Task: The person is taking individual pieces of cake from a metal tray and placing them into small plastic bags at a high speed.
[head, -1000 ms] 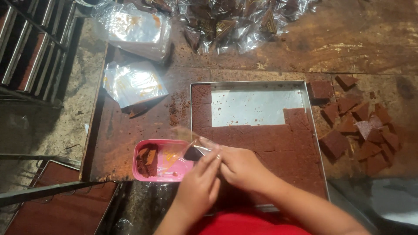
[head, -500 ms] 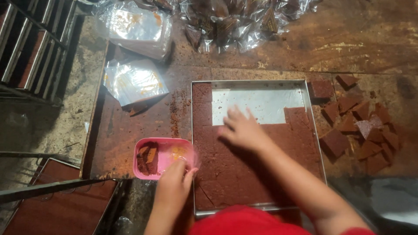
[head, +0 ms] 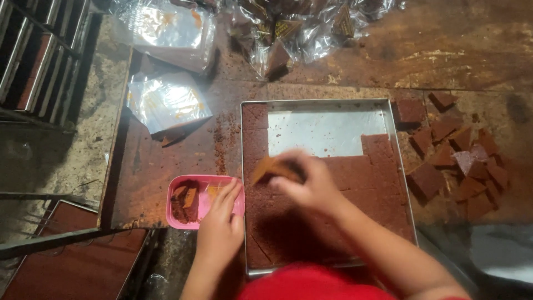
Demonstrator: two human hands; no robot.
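Note:
My right hand (head: 313,183) holds a brown square piece (head: 271,166), blurred by motion, above the left part of the metal tray (head: 325,132). A brown slab cut into squares fills most of that tray, and a bare metal patch shows at its far side. My left hand (head: 219,222) lies flat with its fingers over the right rim of a small pink tray (head: 176,191), which holds brown scraps. Nothing is gripped in the left hand.
Loose cut brown pieces (head: 461,161) lie right of the metal tray. Stacks of clear plastic wrappers (head: 166,100) sit at the upper left, and wrapped pieces (head: 300,28) are piled along the far edge. A metal rack (head: 39,61) stands at the left.
My hands parted from beside the pink tray. The right hand reached to the slab's cut edge and has come back leftward with a piece in it. The left hand stayed on the pink tray.

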